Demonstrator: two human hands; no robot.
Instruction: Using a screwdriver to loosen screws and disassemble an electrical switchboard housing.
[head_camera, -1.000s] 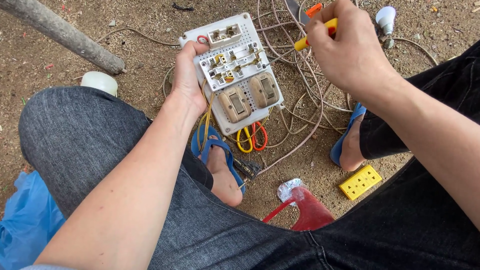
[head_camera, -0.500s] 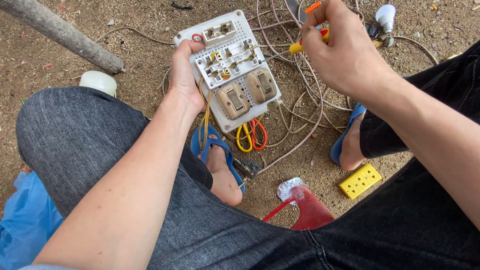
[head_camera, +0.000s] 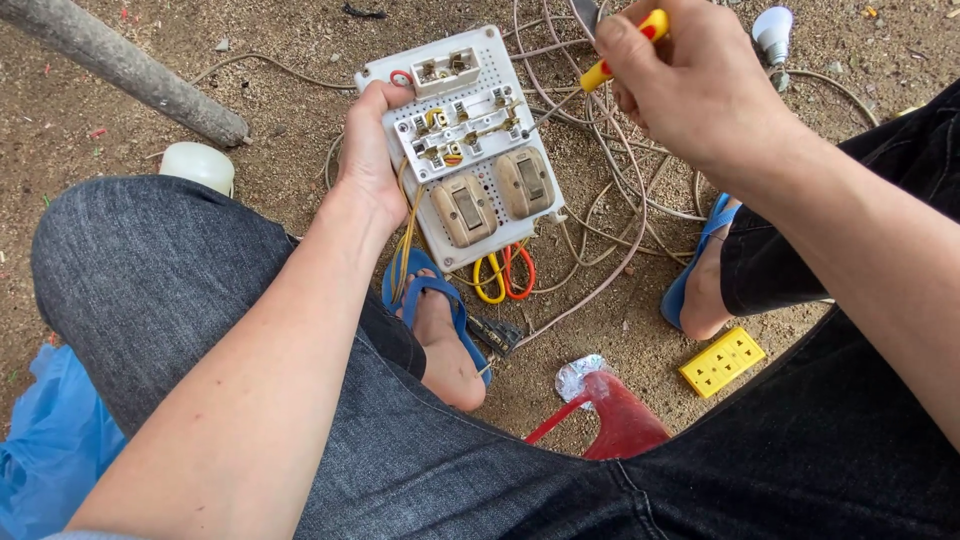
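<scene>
From the head camera, looking down over the person's lap: the left hand grips a white perforated electrical board by its left edge, fingers curled around the back and the thumb on the front near the top corner. The board is held off the ground, tilted slightly, just above the middle of the view. Two beige switches sit side by side on its lower half; above them are open white fittings with brass contacts showing. Yellow and red wire loops hang from its bottom edge at 6 o'clock.

At 2 o'clock from the board, the right hand is closed tight around a yellow-handled screwdriver with a red mark, the handle poking out between thumb and fingers. Its tip is hidden, so whether it touches the board cannot be told.

A tangle of pale cables lies on the dirt behind and to the right of the board. A white bulb lies at 1 o'clock near the top edge. A grey pole slants across at 10 o'clock, with a white cap just below it. Blue sandals are on both feet. At 5 o'clock lie a yellow socket block and a red plastic piece; blue plastic sheeting sits at 8 o'clock.
</scene>
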